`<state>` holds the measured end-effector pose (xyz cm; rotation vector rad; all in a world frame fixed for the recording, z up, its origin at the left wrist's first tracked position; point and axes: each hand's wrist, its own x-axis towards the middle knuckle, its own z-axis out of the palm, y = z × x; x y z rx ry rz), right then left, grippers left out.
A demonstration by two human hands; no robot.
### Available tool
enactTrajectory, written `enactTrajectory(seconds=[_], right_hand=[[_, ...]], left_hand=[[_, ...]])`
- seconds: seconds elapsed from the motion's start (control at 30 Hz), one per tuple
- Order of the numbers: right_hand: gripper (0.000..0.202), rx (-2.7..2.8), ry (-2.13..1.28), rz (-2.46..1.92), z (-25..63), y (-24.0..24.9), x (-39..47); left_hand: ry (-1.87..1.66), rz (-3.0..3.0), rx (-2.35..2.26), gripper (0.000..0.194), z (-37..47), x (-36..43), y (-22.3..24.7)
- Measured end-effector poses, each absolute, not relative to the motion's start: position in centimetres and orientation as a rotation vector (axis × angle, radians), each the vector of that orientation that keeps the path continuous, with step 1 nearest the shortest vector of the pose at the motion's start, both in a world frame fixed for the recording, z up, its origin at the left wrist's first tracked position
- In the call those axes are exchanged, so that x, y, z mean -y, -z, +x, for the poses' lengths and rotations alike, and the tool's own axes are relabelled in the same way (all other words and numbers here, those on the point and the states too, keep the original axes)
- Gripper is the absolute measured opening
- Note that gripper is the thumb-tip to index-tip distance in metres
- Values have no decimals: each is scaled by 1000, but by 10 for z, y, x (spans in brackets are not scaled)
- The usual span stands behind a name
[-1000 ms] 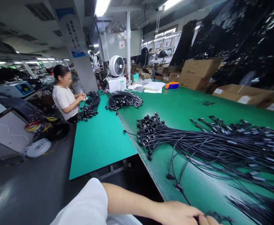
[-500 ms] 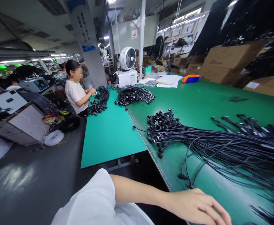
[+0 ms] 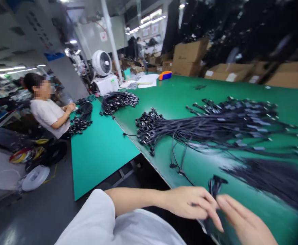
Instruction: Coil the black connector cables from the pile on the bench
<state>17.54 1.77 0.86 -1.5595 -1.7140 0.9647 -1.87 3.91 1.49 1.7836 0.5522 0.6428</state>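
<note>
At the table's near edge, my left hand (image 3: 193, 203) reaches in from the left, its fingers curled against a small bunch of black cables (image 3: 215, 185). Close on the right of that bunch is my right hand (image 3: 245, 219), blurred, with its fingers held together and stretched out. The bunch stands up between the two hands, its black connectors on top; its lower part is blurred. Farther back lies a large bundle of black cables (image 3: 189, 127), connectors heaped at its left end. More thin black cables (image 3: 271, 180) lie at the right.
The green table (image 3: 128, 144) spreads ahead. A person (image 3: 49, 112) in a light shirt works at its left side near cable bundles (image 3: 82, 117). Behind are a white fan (image 3: 102, 63), papers (image 3: 149, 80), an orange and blue object (image 3: 165, 75) and cardboard boxes (image 3: 189, 56).
The view has swung to the right. My right hand has come into view, and a small cable bunch now stands between my hands. My left hand has bent its fingers towards it.
</note>
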Motion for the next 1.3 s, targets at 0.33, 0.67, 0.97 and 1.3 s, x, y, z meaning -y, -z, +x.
enactTrajectory(seconds=[0.33, 0.67, 0.97, 1.3], right_hand=[[36, 1965, -276, -1534, 155, -2, 6], [39, 1791, -118, -1775, 146, 23, 16], [27, 1969, -167, -2028, 202, 37, 44], [22, 1891, -481, -2045, 229, 24, 73]], left_hand=[[-758, 1102, -713, 62, -1, -29, -1], [-678, 1125, -640, 89, 31, -22, 2], [-505, 1544, -940, 53, 36, -46, 5], [-485, 2249, -666, 39, 37, -55, 12]])
